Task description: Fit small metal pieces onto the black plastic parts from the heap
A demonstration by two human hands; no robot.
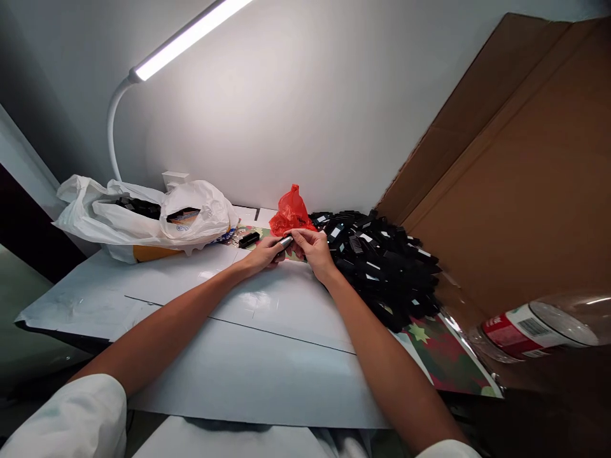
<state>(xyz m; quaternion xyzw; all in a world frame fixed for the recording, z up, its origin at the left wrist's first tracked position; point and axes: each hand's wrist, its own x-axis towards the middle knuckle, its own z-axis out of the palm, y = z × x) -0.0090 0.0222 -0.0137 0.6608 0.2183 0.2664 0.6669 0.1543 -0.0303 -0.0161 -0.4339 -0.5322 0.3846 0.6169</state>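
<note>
My left hand (pixel 264 253) is closed around a small black and silver piece (pixel 285 242), too small to name its kind. My right hand (pixel 315 250) meets it from the other side, thumb and fingers pinched at the end of the same piece. Both hands are held above the far part of the white table (pixel 281 356). Just left of them lies a short black block (pixel 249 239). Close on the right spreads a big heap of flat black pieces (pixel 377 267), several with white labels.
A red plastic bag (pixel 292 211) sits behind my hands. White plastic bags (pixel 210 207) holding black pieces stand at the left under a lit lamp (pixel 186 41). Tall cardboard (pixel 515 159) rises at the right, with a clear labelled bottle (pixel 520 331) before it.
</note>
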